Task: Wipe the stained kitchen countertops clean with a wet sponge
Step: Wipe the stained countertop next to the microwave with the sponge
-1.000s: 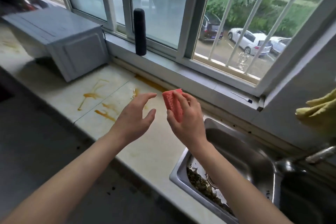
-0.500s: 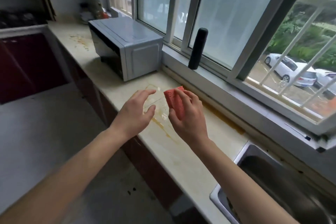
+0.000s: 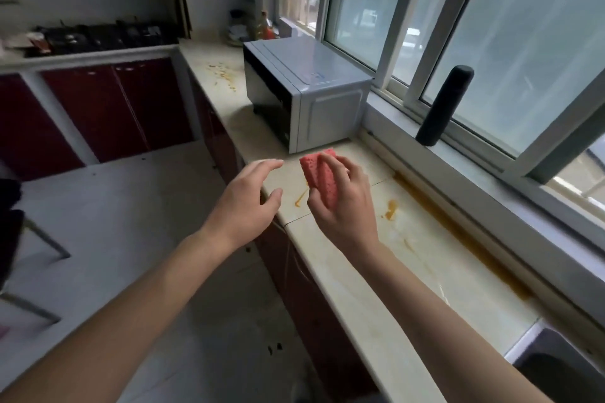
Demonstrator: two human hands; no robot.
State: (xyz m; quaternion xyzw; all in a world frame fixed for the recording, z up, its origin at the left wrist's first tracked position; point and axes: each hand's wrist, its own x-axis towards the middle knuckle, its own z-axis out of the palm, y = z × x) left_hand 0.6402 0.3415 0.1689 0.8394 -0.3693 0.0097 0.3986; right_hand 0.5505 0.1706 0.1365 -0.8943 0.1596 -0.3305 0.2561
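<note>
My right hand (image 3: 347, 206) grips a pink-red sponge (image 3: 320, 177) and holds it in the air above the pale countertop (image 3: 376, 288). My left hand (image 3: 245, 199) hovers beside it over the counter's front edge, fingers relaxed and holding nothing. Orange-brown stains (image 3: 390, 209) lie on the counter under and right of the sponge. A long brown streak (image 3: 458, 232) runs along the back edge by the window sill. More orange specks (image 3: 222, 75) dot the counter beyond the microwave.
A grey microwave (image 3: 307, 91) stands on the counter just past my hands. A black cylinder (image 3: 445, 105) stands on the window sill. A sink corner (image 3: 556, 366) shows at the lower right. Bottles (image 3: 258, 29) and a gas stove (image 3: 104, 36) sit at the far end.
The view has swung left along the counter, away from the sink, bringing the microwave and stove into sight. Both hands keep the same pose, the right one still holding the sponge.
</note>
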